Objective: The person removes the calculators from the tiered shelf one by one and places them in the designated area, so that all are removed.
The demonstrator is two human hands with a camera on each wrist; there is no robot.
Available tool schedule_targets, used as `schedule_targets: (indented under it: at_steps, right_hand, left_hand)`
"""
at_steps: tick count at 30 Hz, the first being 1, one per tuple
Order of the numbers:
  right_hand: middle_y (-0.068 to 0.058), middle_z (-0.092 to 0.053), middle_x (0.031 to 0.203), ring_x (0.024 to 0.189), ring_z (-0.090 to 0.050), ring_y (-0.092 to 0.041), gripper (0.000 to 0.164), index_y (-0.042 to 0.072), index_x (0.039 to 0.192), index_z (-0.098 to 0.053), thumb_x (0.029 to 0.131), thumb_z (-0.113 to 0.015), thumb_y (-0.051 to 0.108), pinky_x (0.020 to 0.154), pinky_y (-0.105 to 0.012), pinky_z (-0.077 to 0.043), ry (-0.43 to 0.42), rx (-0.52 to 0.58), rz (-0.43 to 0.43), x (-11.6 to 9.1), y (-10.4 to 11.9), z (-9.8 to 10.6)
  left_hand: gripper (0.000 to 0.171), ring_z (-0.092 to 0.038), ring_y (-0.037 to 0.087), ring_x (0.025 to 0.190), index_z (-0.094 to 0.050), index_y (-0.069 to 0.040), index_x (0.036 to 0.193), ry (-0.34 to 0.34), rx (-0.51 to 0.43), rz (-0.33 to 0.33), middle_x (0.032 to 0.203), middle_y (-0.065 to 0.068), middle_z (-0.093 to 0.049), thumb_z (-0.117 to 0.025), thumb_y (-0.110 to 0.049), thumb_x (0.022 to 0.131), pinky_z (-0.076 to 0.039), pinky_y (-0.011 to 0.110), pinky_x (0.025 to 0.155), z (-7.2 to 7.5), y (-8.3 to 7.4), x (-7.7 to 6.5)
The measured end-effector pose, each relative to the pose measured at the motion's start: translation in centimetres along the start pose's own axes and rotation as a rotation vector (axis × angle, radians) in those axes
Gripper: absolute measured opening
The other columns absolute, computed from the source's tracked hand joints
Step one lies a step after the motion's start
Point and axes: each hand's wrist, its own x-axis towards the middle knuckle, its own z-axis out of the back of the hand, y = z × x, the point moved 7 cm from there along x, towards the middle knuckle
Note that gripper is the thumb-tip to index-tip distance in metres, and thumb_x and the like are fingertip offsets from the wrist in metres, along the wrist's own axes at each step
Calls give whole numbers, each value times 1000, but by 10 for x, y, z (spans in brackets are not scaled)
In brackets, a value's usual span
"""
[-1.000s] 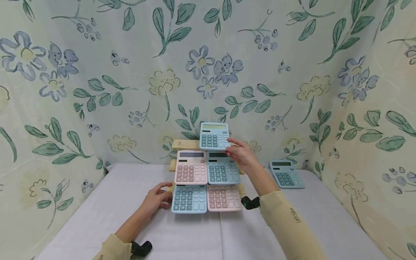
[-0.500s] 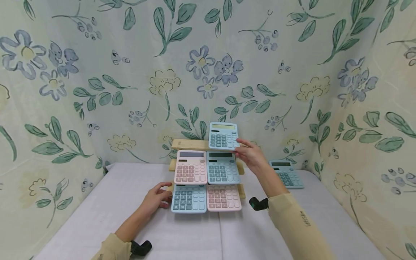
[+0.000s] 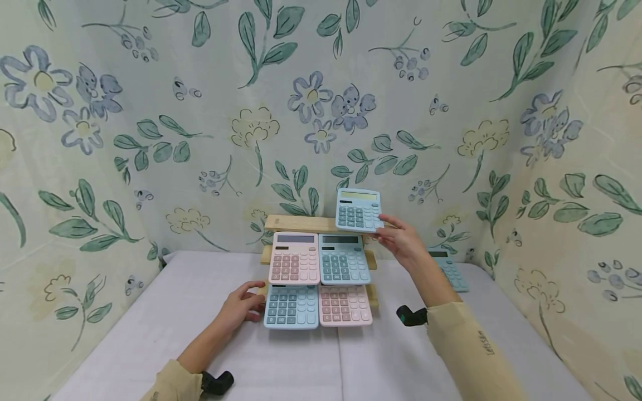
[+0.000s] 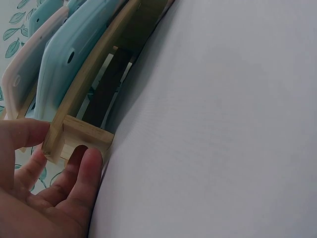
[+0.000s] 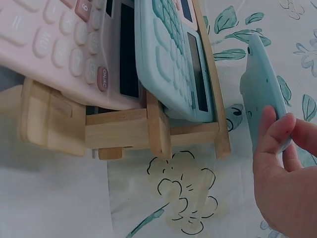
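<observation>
A light blue calculator (image 3: 358,210) is pinched at its right edge by my right hand (image 3: 401,243). In the right wrist view that calculator (image 5: 265,84) stands apart from the wooden rack (image 5: 119,130). The rack's top slat (image 3: 301,224) shows behind and left of it in the head view. On the middle tier sit a pink calculator (image 3: 294,259) and a blue one to its right. Below them are a light blue calculator (image 3: 291,306) at left and a pink one (image 3: 346,307) at right. My left hand (image 4: 59,178) grips the rack's lower left end between thumb and fingers.
Another blue calculator (image 3: 453,273) lies on the white-covered table (image 3: 281,367) at right, partly hidden by my right forearm. A floral cloth (image 3: 210,128) hangs behind the rack and along both sides. Each wrist carries a black strap-on piece.
My right hand has moved to the right with the light blue calculator, uncovering more of the rack's top slat. My left hand and the lower calculators have stayed put.
</observation>
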Motion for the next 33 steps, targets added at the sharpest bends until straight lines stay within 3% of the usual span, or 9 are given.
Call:
schedule_targets:
  at_steps: [9,23,33]
  right_hand:
    - [-9,-56,127,94,-71,-13,60,10,154,-39,98,-58,1,79,-16,-54,8,19,1,-5,1,21]
    - [0,-64,111,93,-72,-13,62,9,155,-37,98,-59,0,80,-17,-55,-24,37,-9,-10,-1,56]
    - [1,-64,112,93,-73,-15,65,11,155,-36,97,-61,0,81,-19,-56,-41,91,-51,-17,-4,83]
  left_hand:
    - [43,-67,20,85,-56,-15,138,-3,-2,3,100,10,-70,-62,-22,96,-59,34,70,2,0,-1]
    - [43,-67,21,85,-56,-15,138,1,-6,-1,100,10,-70,-62,-23,96,-59,34,70,0,-2,-1]
    - [42,-67,21,85,-56,-15,137,0,-9,8,101,10,-70,-62,-22,96,-59,34,70,0,-2,-2]
